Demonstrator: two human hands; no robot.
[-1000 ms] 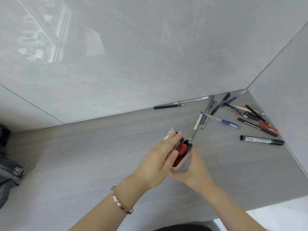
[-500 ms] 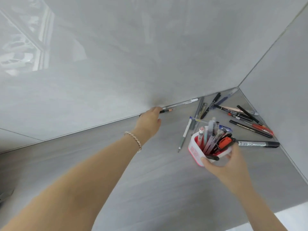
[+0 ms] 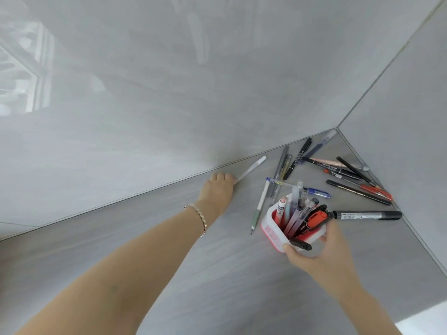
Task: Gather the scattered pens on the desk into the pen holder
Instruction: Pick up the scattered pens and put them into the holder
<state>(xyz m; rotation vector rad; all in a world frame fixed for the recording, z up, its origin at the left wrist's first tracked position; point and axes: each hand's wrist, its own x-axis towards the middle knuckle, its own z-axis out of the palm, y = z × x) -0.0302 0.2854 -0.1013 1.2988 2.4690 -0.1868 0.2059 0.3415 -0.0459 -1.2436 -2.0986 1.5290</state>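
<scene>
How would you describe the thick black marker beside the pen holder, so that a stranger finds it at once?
Start at the desk's far corner and follow the right wall toward the viewer, past the heap of pens. The marker lies alone, just right of the pen holder that the right hand holds. It is the thickest pen, black with a grey printed label.

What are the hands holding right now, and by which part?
The left hand grips the white pen by its near end. The right hand holds the pen holder round its near side.
</scene>
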